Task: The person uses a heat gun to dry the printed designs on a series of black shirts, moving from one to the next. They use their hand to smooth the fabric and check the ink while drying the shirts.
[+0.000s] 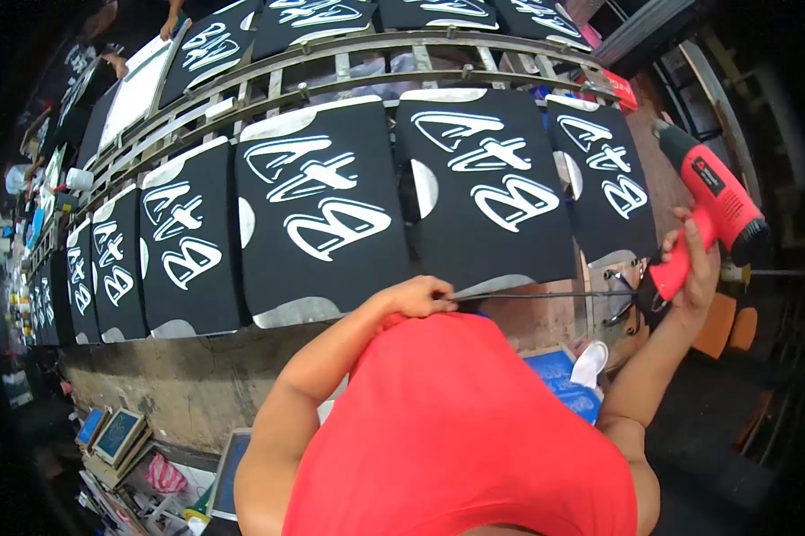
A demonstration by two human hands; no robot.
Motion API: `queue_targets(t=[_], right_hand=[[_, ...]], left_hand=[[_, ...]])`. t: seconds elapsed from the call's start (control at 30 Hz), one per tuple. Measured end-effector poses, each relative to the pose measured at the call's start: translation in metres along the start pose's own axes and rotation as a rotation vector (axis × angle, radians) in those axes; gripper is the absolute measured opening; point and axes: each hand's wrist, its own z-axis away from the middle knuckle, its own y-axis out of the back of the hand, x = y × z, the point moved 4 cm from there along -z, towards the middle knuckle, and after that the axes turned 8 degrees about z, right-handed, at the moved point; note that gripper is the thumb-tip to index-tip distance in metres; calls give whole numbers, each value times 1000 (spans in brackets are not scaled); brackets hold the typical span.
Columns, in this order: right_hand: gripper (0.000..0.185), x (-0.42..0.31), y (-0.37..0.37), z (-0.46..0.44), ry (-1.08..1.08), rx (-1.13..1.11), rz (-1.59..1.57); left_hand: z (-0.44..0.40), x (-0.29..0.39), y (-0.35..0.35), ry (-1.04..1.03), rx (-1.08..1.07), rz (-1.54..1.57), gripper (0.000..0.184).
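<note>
A red and black heat gun [724, 198] is held by its handle in my right hand [695, 272], at the right, nozzle pointing up and left. From the base of the handle a dark cord [545, 295] stretches left across my front. My left hand [417, 297] is closed around the cord's other visible end, close to my red shirt. Just beyond my left hand lie black fabric panels, one [317, 210] to its left and another [487, 183] to its right. Both bear large white letters. A narrower printed panel [603, 174] lies left of the heat gun.
More printed panels [183, 237] continue leftward along the long table. A metal rail [344, 64] runs behind this row, with another row beyond. Another person's hand [170, 27] touches a white-meshed frame [139, 94] at upper left. Screens [119, 436] stand low at left.
</note>
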Motion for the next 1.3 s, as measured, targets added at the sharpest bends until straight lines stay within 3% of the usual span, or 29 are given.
queue_targets(t=[0.17, 0.3, 0.47, 0.6, 0.7, 0.77, 0.83, 0.93, 1.0, 1.07, 1.1, 1.13, 1.17, 1.3], right_hand=[[40, 40, 88, -66, -94, -95, 228], [40, 118, 117, -121, -161, -231, 205], [38, 164, 100, -178, -142, -480, 351], [29, 145, 54, -207, -80, -478, 420], [18, 130, 41, -225, 39, -423, 484], [29, 117, 33, -238, 23, -370, 578], [34, 112, 22, -252, 16, -334, 614], [49, 101, -7, -255, 79, -425, 815], [41, 107, -39, -260, 280, -508, 953], [45, 121, -78, -260, 143, -650, 888], [47, 148, -95, -274, 296, -694, 879], [51, 125, -118, -256, 98, -729, 976], [51, 151, -133, -271, 208, -749, 875], [40, 151, -183, -282, 99, -731, 959]], left_hand=[[-10, -17, -5, 171, 137, 53, 19], [-29, 9, -4, 206, 511, 146, 16], [-26, 86, 8, 198, 887, -34, 21], [-4, 100, 10, 279, 1028, -116, 24], [10, 45, 10, 374, 968, -174, 21], [12, 29, 12, 447, 939, -4, 20], [5, 40, 12, 360, 926, 53, 20], [-1, 76, 12, 281, 799, 122, 20], [-4, 85, 14, 244, 695, 151, 21], [-4, 86, 15, 210, 614, 115, 20], [-3, 85, 17, 198, 616, 114, 20], [-2, 85, 19, 107, 652, 214, 20], [-1, 86, 21, 18, 686, 317, 20], [9, 96, 34, -26, 902, 290, 15]])
